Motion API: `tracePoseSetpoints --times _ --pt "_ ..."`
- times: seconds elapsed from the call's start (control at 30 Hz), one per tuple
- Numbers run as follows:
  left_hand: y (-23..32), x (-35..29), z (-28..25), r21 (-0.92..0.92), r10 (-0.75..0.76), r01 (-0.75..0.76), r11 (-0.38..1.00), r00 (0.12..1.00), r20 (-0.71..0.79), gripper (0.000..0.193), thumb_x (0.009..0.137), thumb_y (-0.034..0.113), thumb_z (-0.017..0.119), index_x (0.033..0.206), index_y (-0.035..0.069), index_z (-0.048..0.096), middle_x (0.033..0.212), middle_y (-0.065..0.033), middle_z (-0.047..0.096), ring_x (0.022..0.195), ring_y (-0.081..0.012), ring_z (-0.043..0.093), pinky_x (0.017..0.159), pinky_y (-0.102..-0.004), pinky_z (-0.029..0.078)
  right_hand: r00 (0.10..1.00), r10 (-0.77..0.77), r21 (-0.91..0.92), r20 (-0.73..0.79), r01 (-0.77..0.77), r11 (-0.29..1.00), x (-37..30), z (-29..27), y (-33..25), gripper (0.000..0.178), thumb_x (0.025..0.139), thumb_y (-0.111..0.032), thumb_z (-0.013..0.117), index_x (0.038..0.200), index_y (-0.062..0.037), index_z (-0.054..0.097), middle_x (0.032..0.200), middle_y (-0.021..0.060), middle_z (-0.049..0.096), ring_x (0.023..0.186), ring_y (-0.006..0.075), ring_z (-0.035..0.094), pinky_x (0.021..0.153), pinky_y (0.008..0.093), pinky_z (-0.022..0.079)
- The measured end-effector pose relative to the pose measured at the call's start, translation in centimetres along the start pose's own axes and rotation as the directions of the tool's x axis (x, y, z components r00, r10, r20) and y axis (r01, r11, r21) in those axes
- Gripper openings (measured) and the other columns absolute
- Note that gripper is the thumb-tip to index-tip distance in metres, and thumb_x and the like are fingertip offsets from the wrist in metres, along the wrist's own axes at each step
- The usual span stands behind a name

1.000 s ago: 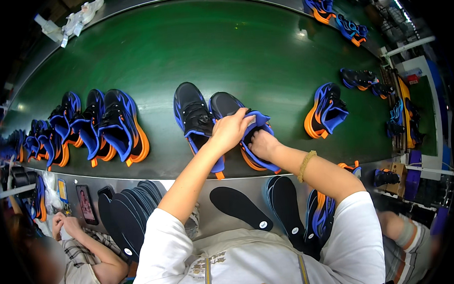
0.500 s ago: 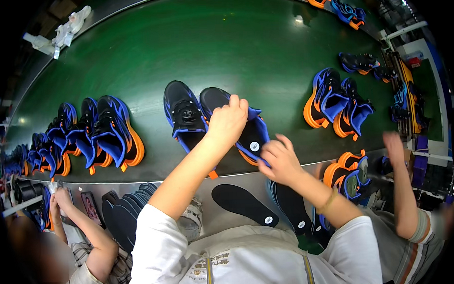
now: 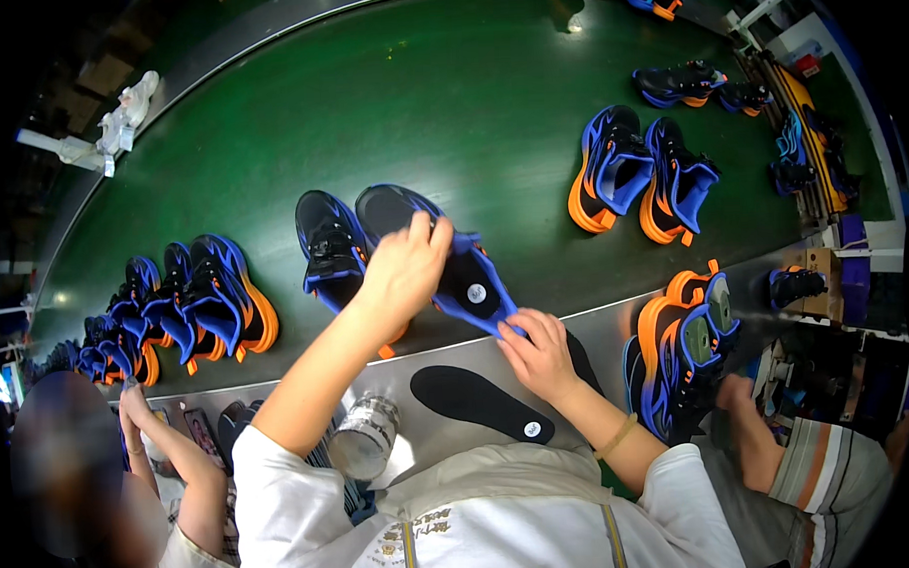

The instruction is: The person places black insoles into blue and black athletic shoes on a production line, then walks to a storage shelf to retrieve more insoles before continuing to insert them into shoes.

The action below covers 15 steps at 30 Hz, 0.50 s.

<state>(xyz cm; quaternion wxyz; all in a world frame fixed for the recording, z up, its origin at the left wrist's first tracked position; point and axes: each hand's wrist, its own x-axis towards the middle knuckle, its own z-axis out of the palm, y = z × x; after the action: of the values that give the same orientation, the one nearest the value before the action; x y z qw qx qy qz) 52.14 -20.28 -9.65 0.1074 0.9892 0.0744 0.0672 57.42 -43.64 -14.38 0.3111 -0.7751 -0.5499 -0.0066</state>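
A black and blue sneaker (image 3: 387,208) lies slantwise on the green conveyor belt, toe away from me. Inside its pulled-open collar, an insole with a round white sticker (image 3: 477,293) shows. My left hand (image 3: 402,274) is closed on the shoe's upper around the tongue; its grip is partly hidden behind the hand. At the heel, my right hand (image 3: 539,353) pinches the blue collar edge between thumb and fingers. Touching this shoe on its left is a second sneaker (image 3: 320,224). A loose black insole (image 3: 469,399) rests on the metal ledge just in front of me.
Several sneakers (image 3: 220,292) line the belt at left. Another pair (image 3: 611,168) stands at right. On the ledge are a clear jar (image 3: 365,437) and stacked orange-soled shoes (image 3: 677,346). Co-workers' arms show at left (image 3: 185,444) and right (image 3: 750,429).
My right hand has moved to the heel and now pinches the collar edge there. My left hand stays on the upper. The whole view has shifted, and the right co-worker's raised arm has lowered.
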Motion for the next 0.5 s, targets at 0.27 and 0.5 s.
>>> tracePoseSetpoints --times 0.27,0.5 --pt "4.4 2.0 1.1 0.074 0.396 -0.46 0.885 0.826 0.402 0.016 0.071 0.015 0.054 0.079 0.008 0.066 0.089 -0.0096 0.06 0.071 -0.0218 0.058 0.061 -0.0329 0.045 0.985 0.064 0.235 -0.163 -0.024 0.972 1.7 2.3 0.5 0.025 0.064 -0.005 0.071 0.084 -0.0071 0.056 0.095 0.0079 0.052 0.086 0.0271 0.052 0.074 0.0374 0.042" --pt "2.6 3.1 5.4 0.201 0.242 -0.567 0.799 0.61 0.755 0.021 0.076 0.02 0.053 0.084 0.007 0.069 0.092 -0.0078 0.065 0.082 -0.0248 0.062 0.067 -0.0383 0.046 0.991 0.013 0.194 -0.131 0.013 0.981 1.8 2.6 0.9 0.022 0.064 -0.005 0.073 0.079 -0.0065 0.058 0.09 0.0073 0.052 0.087 0.0268 0.054 0.073 0.036 0.041"
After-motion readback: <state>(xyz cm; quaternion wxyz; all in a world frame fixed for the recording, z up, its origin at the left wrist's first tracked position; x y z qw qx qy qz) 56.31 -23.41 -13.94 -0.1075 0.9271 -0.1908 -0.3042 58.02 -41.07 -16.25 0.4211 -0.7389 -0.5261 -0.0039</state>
